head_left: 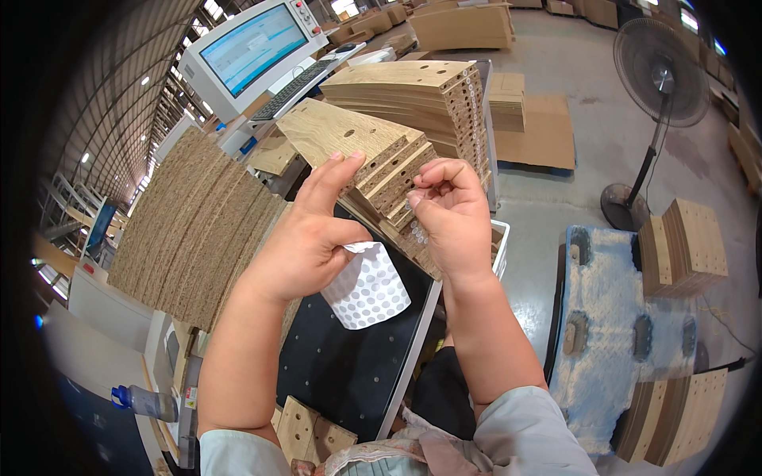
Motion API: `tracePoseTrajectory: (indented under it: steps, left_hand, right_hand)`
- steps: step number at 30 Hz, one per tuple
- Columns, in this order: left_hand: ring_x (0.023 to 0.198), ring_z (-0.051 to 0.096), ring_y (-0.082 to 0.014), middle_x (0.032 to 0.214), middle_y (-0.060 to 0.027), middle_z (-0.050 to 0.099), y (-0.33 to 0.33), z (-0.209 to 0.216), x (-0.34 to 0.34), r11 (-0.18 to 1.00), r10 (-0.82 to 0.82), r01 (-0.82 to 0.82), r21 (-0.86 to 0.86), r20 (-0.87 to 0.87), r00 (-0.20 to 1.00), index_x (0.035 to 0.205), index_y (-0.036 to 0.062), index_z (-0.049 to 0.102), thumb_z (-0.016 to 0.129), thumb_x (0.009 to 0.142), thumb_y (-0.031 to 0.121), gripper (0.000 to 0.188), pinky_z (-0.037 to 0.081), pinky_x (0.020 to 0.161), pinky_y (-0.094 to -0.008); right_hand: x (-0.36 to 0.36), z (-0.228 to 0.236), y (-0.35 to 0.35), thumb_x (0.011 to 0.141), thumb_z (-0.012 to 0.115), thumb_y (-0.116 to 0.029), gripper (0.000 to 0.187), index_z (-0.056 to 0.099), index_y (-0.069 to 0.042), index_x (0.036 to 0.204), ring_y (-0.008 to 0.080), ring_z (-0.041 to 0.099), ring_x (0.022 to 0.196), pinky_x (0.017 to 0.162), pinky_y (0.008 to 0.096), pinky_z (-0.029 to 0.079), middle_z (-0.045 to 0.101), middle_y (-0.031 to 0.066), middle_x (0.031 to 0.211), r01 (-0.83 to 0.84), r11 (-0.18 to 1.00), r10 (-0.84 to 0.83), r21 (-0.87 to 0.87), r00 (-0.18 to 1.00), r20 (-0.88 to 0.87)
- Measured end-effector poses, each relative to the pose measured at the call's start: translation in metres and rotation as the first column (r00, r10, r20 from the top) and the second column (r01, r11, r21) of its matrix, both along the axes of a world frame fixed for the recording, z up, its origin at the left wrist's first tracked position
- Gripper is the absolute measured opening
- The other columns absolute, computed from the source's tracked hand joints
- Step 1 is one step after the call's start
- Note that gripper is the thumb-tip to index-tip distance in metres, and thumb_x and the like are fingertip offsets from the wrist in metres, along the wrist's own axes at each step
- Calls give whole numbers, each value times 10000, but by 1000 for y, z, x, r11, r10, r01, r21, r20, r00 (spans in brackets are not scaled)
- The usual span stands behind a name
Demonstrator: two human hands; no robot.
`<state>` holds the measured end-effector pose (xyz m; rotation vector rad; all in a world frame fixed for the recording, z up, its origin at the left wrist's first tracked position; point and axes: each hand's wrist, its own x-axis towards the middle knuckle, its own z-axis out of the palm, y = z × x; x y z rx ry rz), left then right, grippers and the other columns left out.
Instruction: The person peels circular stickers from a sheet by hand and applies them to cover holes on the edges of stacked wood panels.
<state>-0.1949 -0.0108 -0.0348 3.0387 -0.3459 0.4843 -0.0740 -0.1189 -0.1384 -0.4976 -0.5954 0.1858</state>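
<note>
My left hand grips a white sheet of round grey stickers between thumb and curled fingers. Its outstretched fingers rest at the near edge of a stack of wood-grain boards. Drilled holes show in the boards' top face and chipboard edges. My right hand is closed in a pinch close to the right end of those edges. What lies between its fingertips is too small to make out. Several small pale discs show along the edges below it. Behind stands a second stack of drilled boards, with a row of discs down its corner.
A black work table lies beneath my hands. To the left rises a tall chipboard stack. A monitor and keyboard stand behind. On the right are a fan and a blue pallet bearing boards.
</note>
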Motion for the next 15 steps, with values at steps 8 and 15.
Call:
tracePoseTrajectory:
  steps: [8,15]
  left_hand:
    - [1336,235,-381,1420,-188,301,1,-1,0,999,-14,15,-33,2,1000,757,90,688,552,574,-76,282,177,1099,-453]
    - [1335,233,-389,1420,-194,299,1,-1,0,1000,-20,20,-12,17,1000,763,96,689,540,562,-74,303,189,1092,-458]
  right_hand:
    - [-9,-4,10,724,538,146,235,497,-40,861,91,459,835,740,218,410,434,55,1021,218,976,-218,1,975,31]
    - [-16,-4,16,732,534,139,226,501,-39,868,122,480,856,710,233,428,451,83,1023,416,908,-402,-52,900,169]
